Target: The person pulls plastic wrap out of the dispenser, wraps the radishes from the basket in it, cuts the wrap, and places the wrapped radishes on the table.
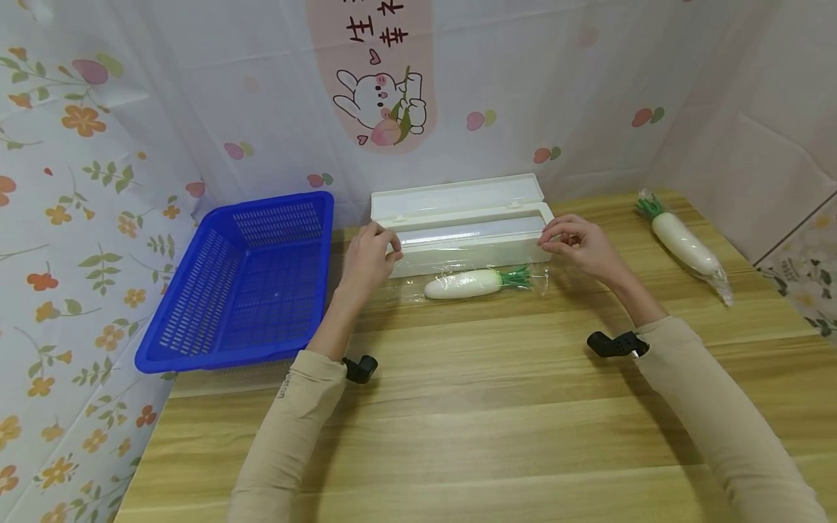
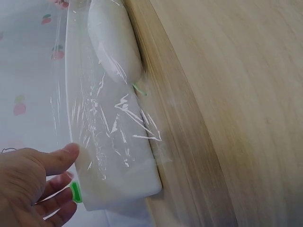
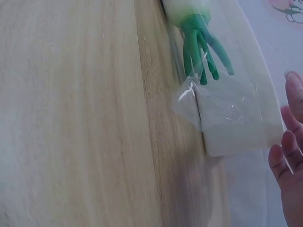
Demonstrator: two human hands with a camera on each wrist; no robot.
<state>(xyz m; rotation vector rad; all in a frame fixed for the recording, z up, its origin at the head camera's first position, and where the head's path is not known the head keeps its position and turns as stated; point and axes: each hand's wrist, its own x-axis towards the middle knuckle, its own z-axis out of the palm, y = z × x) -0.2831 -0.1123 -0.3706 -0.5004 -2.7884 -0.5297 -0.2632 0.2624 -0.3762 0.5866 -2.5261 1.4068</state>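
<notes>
A white daikon radish [image 1: 463, 284] with green leaf stalks [image 3: 201, 52] lies in front of a long white cling film box [image 1: 471, 251], whose lid [image 1: 458, 193] stands raised. Clear cling film [image 2: 111, 125] spreads along the box front and about the radish; how far it wraps the radish I cannot tell. At the box's left end, my left hand [image 1: 368, 256] pinches the film's upper edge, near a green piece [image 2: 76, 192] on the box. My right hand [image 1: 582, 244] pinches the film at the right end, thumb and fingers bent at the box corner.
A blue slotted basket [image 1: 275, 290] stands on the left of the wooden table [image 1: 497, 428]. Toward the right edge lies another daikon radish [image 1: 686, 243] in clear film. A printed curtain [image 1: 497, 87] hangs behind the box.
</notes>
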